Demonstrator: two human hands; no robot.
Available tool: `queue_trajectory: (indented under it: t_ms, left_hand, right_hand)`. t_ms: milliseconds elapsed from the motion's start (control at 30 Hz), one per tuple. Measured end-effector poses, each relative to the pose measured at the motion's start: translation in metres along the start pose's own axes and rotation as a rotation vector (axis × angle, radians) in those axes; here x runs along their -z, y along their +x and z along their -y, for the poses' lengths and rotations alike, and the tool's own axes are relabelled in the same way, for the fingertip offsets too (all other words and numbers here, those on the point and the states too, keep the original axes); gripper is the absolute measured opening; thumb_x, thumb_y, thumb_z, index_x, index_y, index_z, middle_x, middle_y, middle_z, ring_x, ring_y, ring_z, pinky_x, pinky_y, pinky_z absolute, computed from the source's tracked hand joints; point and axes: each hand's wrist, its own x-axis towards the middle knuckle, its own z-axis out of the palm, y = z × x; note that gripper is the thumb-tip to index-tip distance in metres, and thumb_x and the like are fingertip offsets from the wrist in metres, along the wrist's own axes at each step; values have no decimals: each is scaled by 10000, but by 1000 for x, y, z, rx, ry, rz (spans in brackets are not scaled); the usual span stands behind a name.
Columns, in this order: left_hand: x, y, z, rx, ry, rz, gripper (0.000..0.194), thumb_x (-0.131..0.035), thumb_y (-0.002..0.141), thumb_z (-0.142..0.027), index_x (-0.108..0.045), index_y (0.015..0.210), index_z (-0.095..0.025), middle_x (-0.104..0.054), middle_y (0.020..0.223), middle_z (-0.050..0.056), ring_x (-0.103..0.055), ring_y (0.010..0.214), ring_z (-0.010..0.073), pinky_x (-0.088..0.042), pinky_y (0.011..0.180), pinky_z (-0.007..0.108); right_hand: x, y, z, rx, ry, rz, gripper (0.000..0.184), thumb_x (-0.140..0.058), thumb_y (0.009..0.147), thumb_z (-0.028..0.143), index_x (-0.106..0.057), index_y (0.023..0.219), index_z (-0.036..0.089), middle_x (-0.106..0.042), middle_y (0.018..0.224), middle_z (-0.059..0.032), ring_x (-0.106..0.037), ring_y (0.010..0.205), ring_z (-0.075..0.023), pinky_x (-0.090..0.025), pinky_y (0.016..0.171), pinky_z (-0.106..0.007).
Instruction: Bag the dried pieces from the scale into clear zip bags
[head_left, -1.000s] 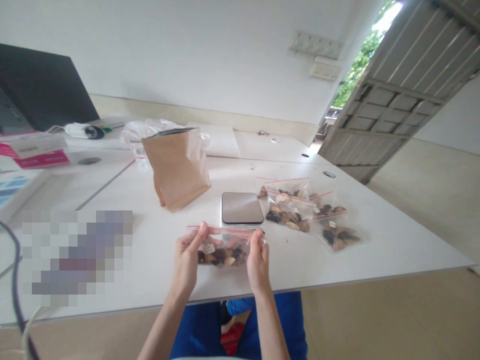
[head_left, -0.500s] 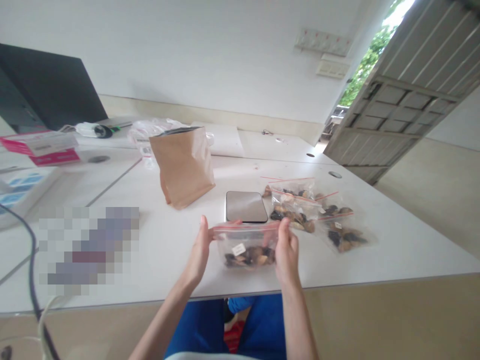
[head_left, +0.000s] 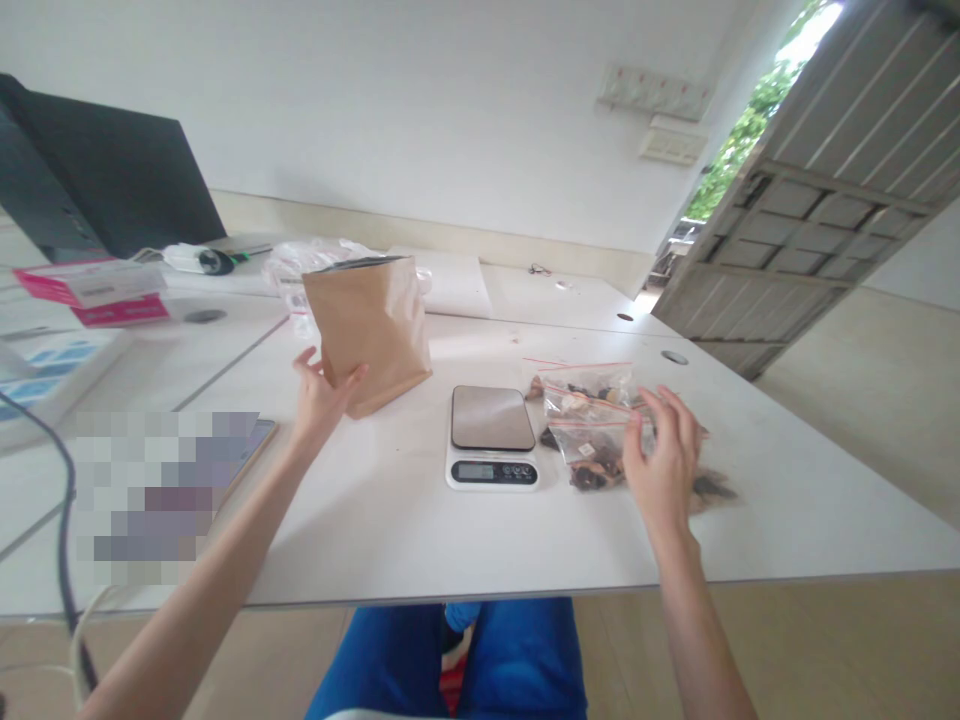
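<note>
My left hand (head_left: 326, 395) is at the lower left edge of a brown paper bag (head_left: 371, 325), thumb in front and fingers apart at its side. The bag stands upright; I cannot tell how firmly the hand touches it. On the right, my right hand (head_left: 664, 450) hovers with fingers curved and apart, beside a labelled clear zip bag (head_left: 592, 460) of dark and brown dried pieces. That bag lies over other similar zip bags (head_left: 589, 390), partly hidden by the hand. Between my hands sits a white kitchen scale (head_left: 493, 420) with a bare metal plate and dark display.
A phone-like item (head_left: 259, 440), mostly pixelated, lies at left. Behind it are pink boxes (head_left: 112, 295), a black monitor (head_left: 120, 170) and crumpled clear plastic (head_left: 315, 265). Cables (head_left: 64, 500) hang over the left front. The table edge (head_left: 510, 597) runs close to my legs.
The zip bag that both hands held before the scale now lies on the pile at right. My left hand has moved left to the paper bag. The scale's display has come into view.
</note>
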Motion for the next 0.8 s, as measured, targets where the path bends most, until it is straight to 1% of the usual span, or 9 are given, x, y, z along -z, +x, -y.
queue_trajectory:
  t_ms: [100, 167, 267, 400, 533, 633, 700, 733, 800]
  left_hand:
    - [4, 12, 4, -17, -11, 127, 651, -706, 651, -507, -438, 1115, -138, -614, 1099, 180, -609, 1047, 366, -482, 876, 554]
    - [6, 15, 4, -78, -57, 214, 578, -687, 650, -534, -465, 1046, -176, -630, 1081, 138, -619, 1030, 329, -520, 842, 490]
    - [6, 15, 6, -160, -141, 330, 617, -654, 634, -601, -466, 1063, -201, -628, 1127, 118, -608, 1061, 286, -545, 830, 405]
    - [-1, 12, 15, -192, -173, 392, 716, -590, 645, -679, -427, 1152, -200, -597, 1199, 136, -589, 1111, 272, -538, 874, 386]
    - [-9, 8, 25, -152, -107, 326, 888, -579, 635, -702, -322, 1290, -160, -463, 1349, 207, -498, 1245, 312, -481, 972, 450]
    - [-9, -7, 30, -125, -16, 228, 1162, -659, 553, -688, -195, 1389, -28, -237, 1459, 330, -242, 1397, 416, -281, 1104, 570]
    - [-6, -29, 33, -137, 56, 172, 1253, -648, 556, -694, -148, 1386, 101, -148, 1457, 411, -77, 1424, 457, -154, 1129, 609]
    - [-4, -44, 35, -154, 98, 145, 1246, -616, 597, -691, -131, 1381, 146, -108, 1461, 429, -24, 1430, 453, -133, 1135, 603]
    - [0, -74, 41, -280, 322, 52, 1049, -433, 770, -655, -172, 1394, 147, -144, 1481, 400, -84, 1433, 430, -201, 1125, 582]
  right_hand:
    - [-16, -15, -4, 191, -2, 349, 380, -332, 947, 275, -647, 1124, 158, -663, 1152, -162, -610, 1074, -280, -474, 899, -425]
    - [-26, -22, -10, 241, -19, 449, 412, -301, 955, 264, -686, 1041, 146, -720, 1016, -145, -658, 946, -270, -498, 841, -404]
    - [-33, -27, -16, 261, -54, 417, 438, -294, 961, 265, -701, 1000, 107, -735, 955, -140, -668, 896, -265, -501, 813, -385]
    - [-33, -28, -17, 276, -82, 372, 440, -295, 964, 263, -703, 999, 103, -740, 911, -141, -665, 878, -254, -493, 801, -371]
    - [-33, -29, -17, 236, -57, 376, 408, -321, 957, 262, -705, 980, 124, -740, 927, -141, -664, 895, -258, -492, 812, -381]
    - [-30, -29, -15, 202, -47, 404, 392, -335, 952, 255, -703, 981, 124, -739, 943, -145, -663, 917, -267, -491, 824, -393]
    - [-28, -27, -12, 191, -55, 425, 389, -334, 950, 254, -702, 979, 129, -738, 950, -140, -663, 917, -265, -492, 828, -391]
    - [-27, -27, -11, 186, -59, 432, 391, -331, 951, 255, -701, 981, 132, -739, 948, -136, -663, 915, -263, -493, 830, -389]
    - [-26, -25, -9, 180, -59, 437, 397, -324, 953, 257, -698, 989, 129, -740, 943, -133, -665, 903, -259, -499, 828, -388]
